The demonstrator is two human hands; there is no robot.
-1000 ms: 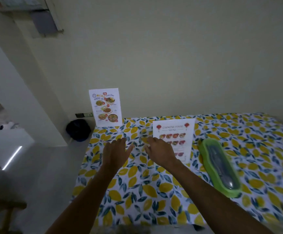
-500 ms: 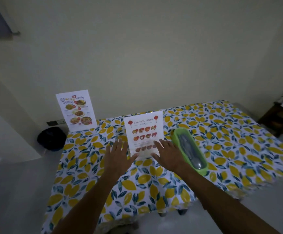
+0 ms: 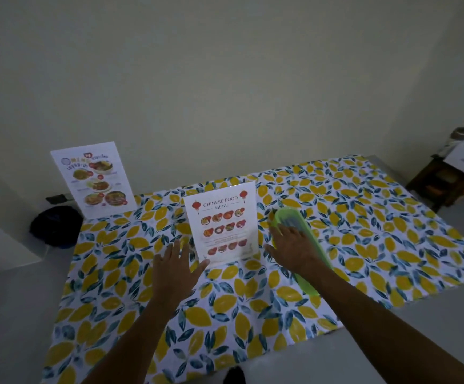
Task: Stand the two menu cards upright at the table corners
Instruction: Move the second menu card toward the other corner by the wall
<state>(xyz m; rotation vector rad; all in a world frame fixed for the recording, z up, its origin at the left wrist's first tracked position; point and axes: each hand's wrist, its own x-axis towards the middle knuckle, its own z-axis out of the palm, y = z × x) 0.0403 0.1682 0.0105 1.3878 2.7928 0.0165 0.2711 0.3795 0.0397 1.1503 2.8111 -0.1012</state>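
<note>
In the middle of the frame your Chinese food menu card (image 3: 222, 224) stands upright on the lemon-print tablecloth (image 3: 350, 217), its printed face toward you, well in from any corner of the table; your left hand (image 3: 174, 268) lies flat and open just below and to the left of it, fingers spread, the thumb tip right at the card's lower left corner, though you cannot tell from here whether it touches; nothing is grasped in that hand; your right hand (image 3: 294, 246) is just to the right of the card, palm down and fingers spread, released, lying over the near part of the green oblong container (image 3: 307, 275), which runs diagonally from the centre toward the lower right; whether the palm presses on its clear lid is unclear; in the upper left of the frame the second menu card (image 3: 93, 180), printed with dishes and coloured lettering, stands upright at the far left corner of the table, against the pale wall (image 3: 225, 92); a dark bag (image 3: 56, 225) sits on the floor just left of that corner; at the right edge of the frame a dark wooden stand (image 3: 441, 184) holds papers
</note>
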